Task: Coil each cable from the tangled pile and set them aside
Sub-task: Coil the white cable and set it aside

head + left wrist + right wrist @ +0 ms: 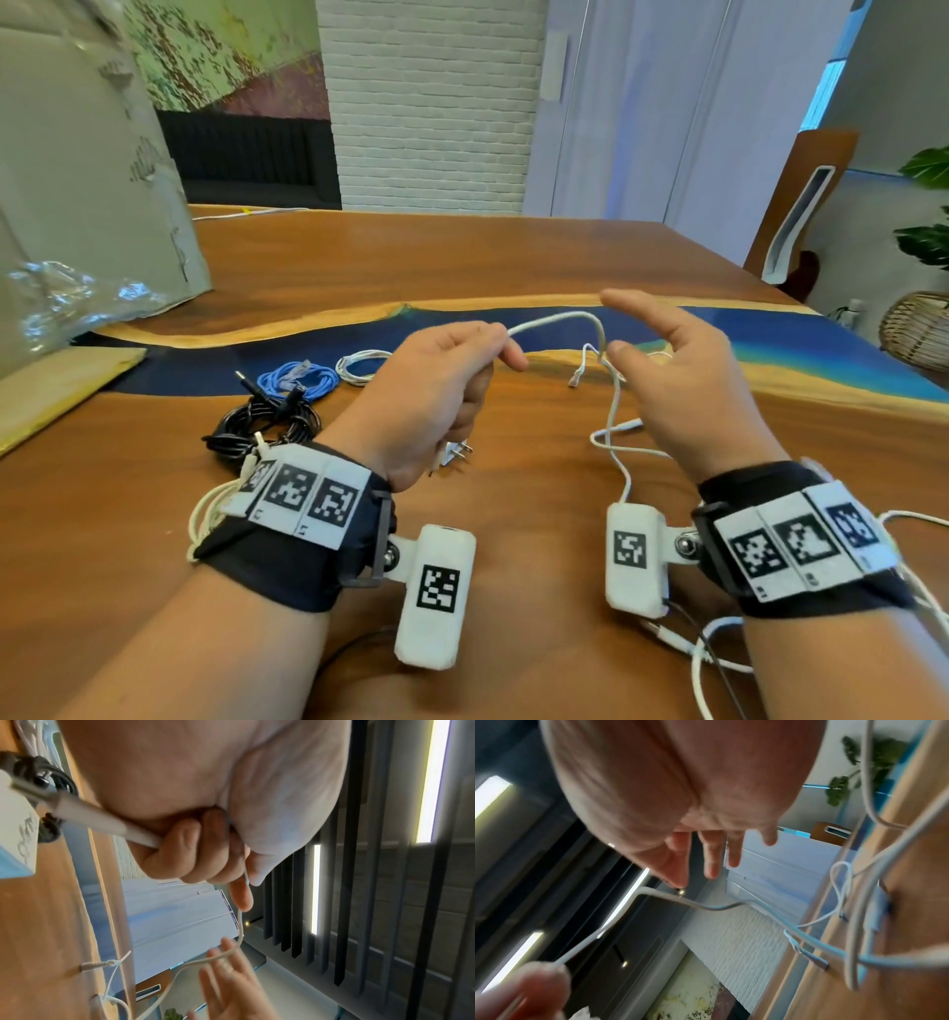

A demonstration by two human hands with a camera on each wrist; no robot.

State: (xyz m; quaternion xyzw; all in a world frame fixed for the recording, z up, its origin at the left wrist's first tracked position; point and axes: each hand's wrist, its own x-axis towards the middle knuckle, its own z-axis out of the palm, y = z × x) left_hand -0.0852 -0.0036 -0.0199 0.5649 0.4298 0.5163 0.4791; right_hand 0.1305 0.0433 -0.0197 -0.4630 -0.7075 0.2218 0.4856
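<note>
My left hand (488,354) is raised over the wooden table (513,257) and grips a thin white cable (554,317). Its fingers (195,860) are curled round the cable, and the cable's pronged plug end (458,452) sticks out under the fist. From that hand the cable arcs right, drops between the thumb and forefinger of my right hand (642,334), and trails onto the table (611,426). The right hand's fingers (712,860) are straight and spread; whether they touch the cable is unclear. Coiled blue (298,381), white (362,366) and black (262,426) cables lie at the left.
A grey bag with crinkled clear plastic (77,216) stands at the far left beside a pale wooden board (56,390). A chair (801,205) and a wicker basket (919,329) stand past the table's right edge. More white wire (719,652) lies near my right wrist.
</note>
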